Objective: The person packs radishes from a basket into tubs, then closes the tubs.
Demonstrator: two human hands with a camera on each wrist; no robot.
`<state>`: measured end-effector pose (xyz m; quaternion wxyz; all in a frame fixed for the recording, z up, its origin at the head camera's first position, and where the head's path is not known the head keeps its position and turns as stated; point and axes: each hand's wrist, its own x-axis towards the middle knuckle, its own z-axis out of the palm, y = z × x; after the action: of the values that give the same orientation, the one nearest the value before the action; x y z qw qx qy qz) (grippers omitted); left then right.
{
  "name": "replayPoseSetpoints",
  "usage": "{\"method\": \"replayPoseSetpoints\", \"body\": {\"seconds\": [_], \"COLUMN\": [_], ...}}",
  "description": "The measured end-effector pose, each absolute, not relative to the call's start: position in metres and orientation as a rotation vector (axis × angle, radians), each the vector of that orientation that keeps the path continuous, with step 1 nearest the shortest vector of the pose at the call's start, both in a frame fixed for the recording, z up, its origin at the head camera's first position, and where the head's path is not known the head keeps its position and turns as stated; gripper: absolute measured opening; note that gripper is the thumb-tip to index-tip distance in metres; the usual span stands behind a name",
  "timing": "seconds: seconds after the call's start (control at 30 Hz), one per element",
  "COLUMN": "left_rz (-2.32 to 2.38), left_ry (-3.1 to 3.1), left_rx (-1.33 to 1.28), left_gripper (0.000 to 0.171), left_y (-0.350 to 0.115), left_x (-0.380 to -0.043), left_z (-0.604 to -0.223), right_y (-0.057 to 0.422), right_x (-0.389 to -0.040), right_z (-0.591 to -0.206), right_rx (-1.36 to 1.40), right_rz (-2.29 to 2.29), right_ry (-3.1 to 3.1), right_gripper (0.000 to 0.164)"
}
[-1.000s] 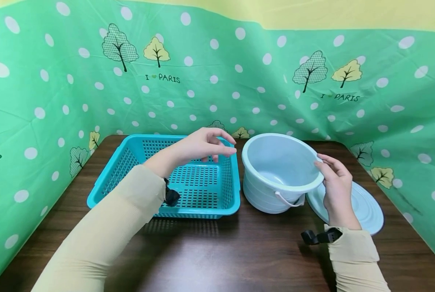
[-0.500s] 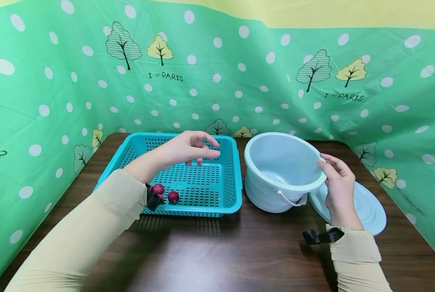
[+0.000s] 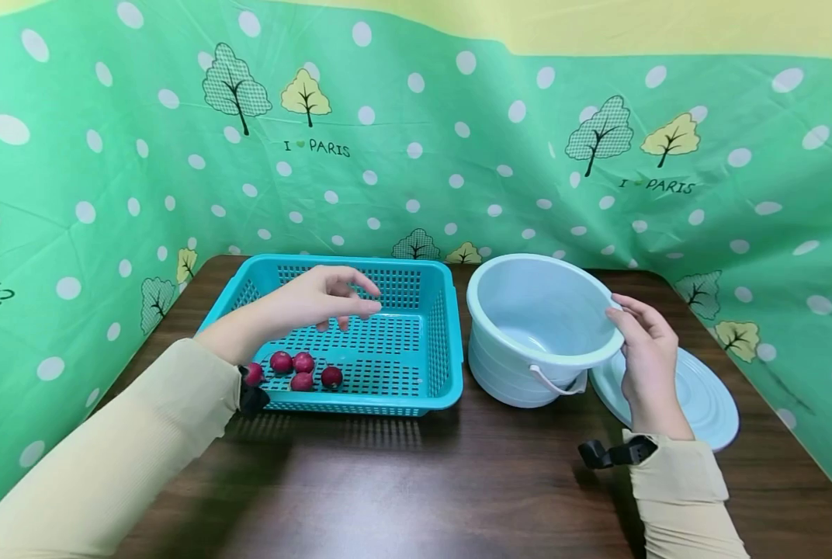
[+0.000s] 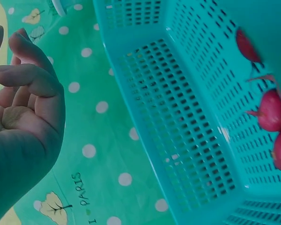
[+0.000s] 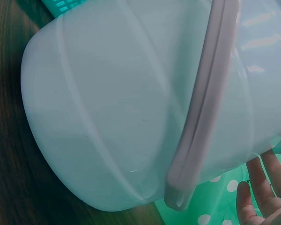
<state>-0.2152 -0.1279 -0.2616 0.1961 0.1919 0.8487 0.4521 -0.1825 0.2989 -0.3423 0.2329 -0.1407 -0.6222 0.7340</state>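
My left hand (image 3: pixel 321 297) hovers over the teal perforated basket (image 3: pixel 438 392), fingers loosely bent and nothing between them. Several red radishes (image 3: pixel 303 362) lie on the basket floor at its front left, below the left wrist; one is partly covered by the wrist strap. In the left wrist view, a few radishes (image 4: pixel 272 110) with thin root tails show along the right side. My right hand (image 3: pixel 645 353) grips the right rim of the light blue bucket (image 3: pixel 510 373), thumb outside and fingers over the edge. The bucket's interior shows only its bare bottom, and its pale handle (image 5: pixel 203 103) hangs down in front.
A round light blue lid (image 3: pixel 705 400) lies on the dark wooden table (image 3: pixel 416 489) right of the bucket, partly behind the right hand. Green polka-dot cloth (image 3: pixel 388 178) encloses the back and sides. The basket stands close to the bucket's left.
My left hand has moved left over the basket, bringing the radishes behind the forearm into view. My right hand stays on the bucket rim.
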Motion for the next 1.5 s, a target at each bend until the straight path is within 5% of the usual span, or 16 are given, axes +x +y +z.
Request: {"method": "replayPoseSetpoints", "body": {"seconds": [1.5], "left_rz": [1.033], "left_ry": [2.325], "left_rx": [0.337], "left_gripper": [0.061], "left_y": [-0.168], "left_x": [-0.216], "left_z": [-0.355], "right_y": [0.299], "right_x": [-0.182], "right_z": [-0.342], "right_rx": [-0.411], "right_rz": [2.018], "right_ry": [-1.73], "right_gripper": [0.023]}}
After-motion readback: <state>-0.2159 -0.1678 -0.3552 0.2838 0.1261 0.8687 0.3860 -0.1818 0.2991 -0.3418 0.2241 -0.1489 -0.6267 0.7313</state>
